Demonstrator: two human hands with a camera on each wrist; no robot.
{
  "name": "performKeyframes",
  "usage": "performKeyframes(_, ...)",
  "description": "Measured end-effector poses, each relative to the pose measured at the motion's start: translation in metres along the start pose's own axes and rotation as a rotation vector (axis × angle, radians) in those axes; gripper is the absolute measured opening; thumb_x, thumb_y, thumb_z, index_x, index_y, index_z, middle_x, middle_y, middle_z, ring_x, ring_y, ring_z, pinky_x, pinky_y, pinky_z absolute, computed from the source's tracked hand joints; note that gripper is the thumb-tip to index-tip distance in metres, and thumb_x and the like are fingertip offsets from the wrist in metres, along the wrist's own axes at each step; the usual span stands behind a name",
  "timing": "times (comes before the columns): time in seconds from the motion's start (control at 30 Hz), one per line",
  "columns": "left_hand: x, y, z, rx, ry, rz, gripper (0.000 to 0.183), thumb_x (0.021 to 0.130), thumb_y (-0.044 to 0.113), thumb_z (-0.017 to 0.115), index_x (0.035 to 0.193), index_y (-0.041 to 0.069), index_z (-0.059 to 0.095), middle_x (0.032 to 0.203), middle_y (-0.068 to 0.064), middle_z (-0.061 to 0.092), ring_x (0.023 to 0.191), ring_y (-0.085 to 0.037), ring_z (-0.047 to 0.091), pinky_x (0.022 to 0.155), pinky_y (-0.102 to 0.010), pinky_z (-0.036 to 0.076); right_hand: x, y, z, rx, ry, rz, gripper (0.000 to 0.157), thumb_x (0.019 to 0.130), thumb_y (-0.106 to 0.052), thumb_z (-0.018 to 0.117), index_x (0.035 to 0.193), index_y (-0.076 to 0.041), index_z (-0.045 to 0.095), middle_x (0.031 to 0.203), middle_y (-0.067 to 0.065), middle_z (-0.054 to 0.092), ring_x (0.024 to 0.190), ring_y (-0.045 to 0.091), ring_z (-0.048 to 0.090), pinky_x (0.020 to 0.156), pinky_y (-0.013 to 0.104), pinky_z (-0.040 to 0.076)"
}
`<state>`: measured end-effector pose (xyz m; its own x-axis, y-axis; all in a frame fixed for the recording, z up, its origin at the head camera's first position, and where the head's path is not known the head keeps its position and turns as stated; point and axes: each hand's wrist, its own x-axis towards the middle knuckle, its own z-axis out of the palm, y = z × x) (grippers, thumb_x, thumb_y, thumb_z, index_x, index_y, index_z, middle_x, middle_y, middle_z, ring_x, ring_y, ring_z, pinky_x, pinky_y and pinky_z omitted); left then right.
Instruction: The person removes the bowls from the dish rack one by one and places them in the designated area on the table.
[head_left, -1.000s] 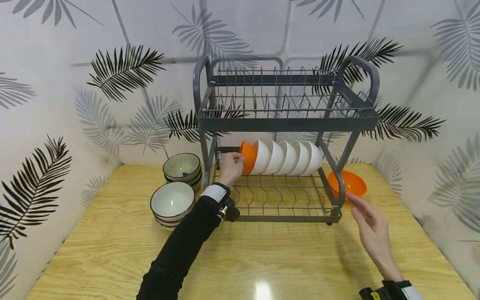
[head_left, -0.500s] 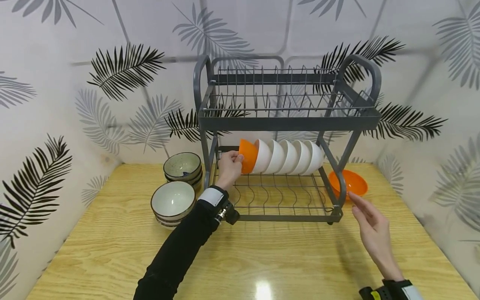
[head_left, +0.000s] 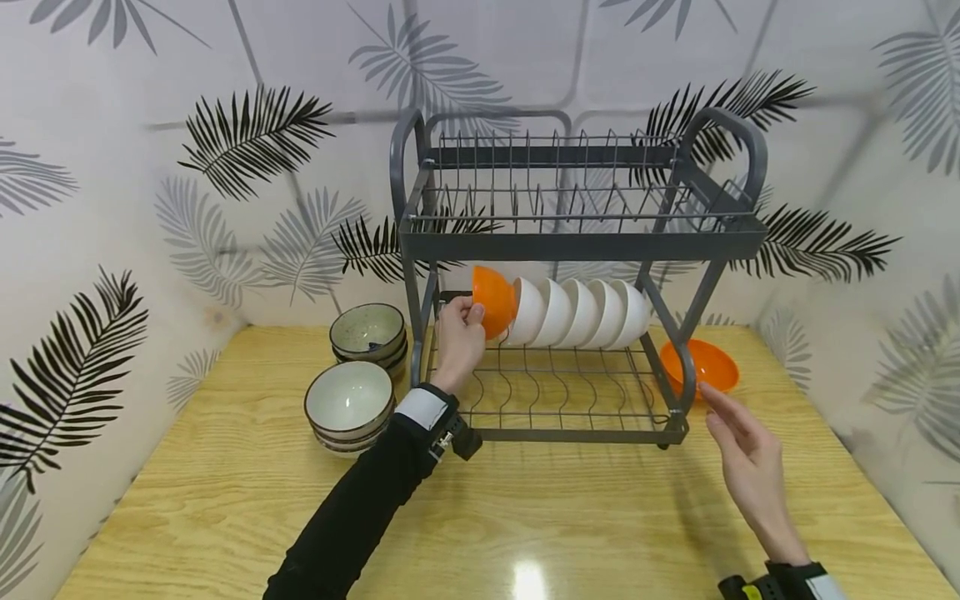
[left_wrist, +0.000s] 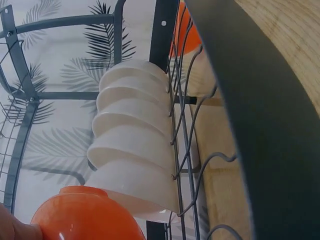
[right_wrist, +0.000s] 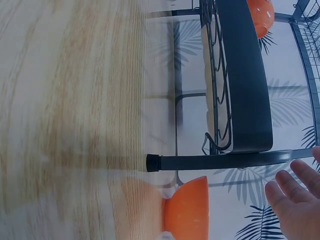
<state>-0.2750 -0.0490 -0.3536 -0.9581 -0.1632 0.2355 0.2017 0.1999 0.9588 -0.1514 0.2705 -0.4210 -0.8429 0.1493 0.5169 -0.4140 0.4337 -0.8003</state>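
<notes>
With thumb and fingers my left hand (head_left: 460, 340) pinches the rim of an orange bowl (head_left: 493, 302), at the left end of the lower rack. The bowl is tilted, its base toward a row of several white bowls (head_left: 557, 312) standing on edge. In the left wrist view the orange bowl (left_wrist: 90, 217) sits just before the nearest white bowl (left_wrist: 132, 182). My right hand (head_left: 752, 471) is held with fingers extended at the rack's right front corner, holding nothing. Behind it a second orange bowl (head_left: 708, 367) rests upright on the table, also visible in the right wrist view.
A grey two-tier dish rack (head_left: 585, 247) stands on the wooden table (head_left: 600, 517) against a leaf-patterned wall. Left of it are a stack of green-grey bowls (head_left: 367, 329) and a stack of white dark-rimmed bowls (head_left: 348, 400). The rack's side posts and upper tier frame the white bowls.
My left hand has raised the orange bowl slightly and tipped it, with its rim farther left and up from the white row. The right hand has stayed nearly still.
</notes>
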Motion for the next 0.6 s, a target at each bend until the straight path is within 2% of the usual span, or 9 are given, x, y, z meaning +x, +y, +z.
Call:
performKeyframes(0.2, -0.009, 0.002, -0.003, 0.03, 0.024, 0.051, 0.025, 0.105, 0.008, 0.049, 0.122, -0.008, 0.06, 0.12, -0.026, 0.067, 0.107, -0.036, 0.066, 0.091, -0.043, 0.058, -0.001, -0.005, 0.001, 0.006, 0.01, -0.012, 0.035, 0.104, 0.0, 0.046, 0.136, 0.012, 0.053, 0.131, -0.028, 0.057, 0.121, -0.014, 0.055, 0.097, 0.002, 0.044)
performKeyframes(0.37, -0.017, 0.002, -0.008, 0.025, 0.015, 0.1, 0.024, 0.105, 0.009, 0.05, 0.121, -0.007, 0.06, 0.119, -0.024, 0.068, 0.105, -0.035, 0.066, 0.086, -0.039, 0.055, 0.0, -0.01, 0.003, -0.003, 0.02, -0.037, 0.035, 0.103, 0.004, 0.047, 0.136, 0.011, 0.054, 0.132, -0.027, 0.058, 0.121, -0.014, 0.055, 0.098, 0.002, 0.044)
performKeyframes(0.6, -0.031, 0.002, -0.014, 0.048, -0.002, 0.184, 0.023, 0.104, 0.007, 0.052, 0.119, -0.007, 0.062, 0.117, -0.025, 0.068, 0.103, -0.036, 0.068, 0.085, -0.044, 0.057, 0.001, -0.02, 0.01, 0.011, 0.033, -0.057, 0.037, 0.1, 0.008, 0.049, 0.136, 0.008, 0.056, 0.134, -0.023, 0.06, 0.121, -0.009, 0.058, 0.099, 0.004, 0.044)
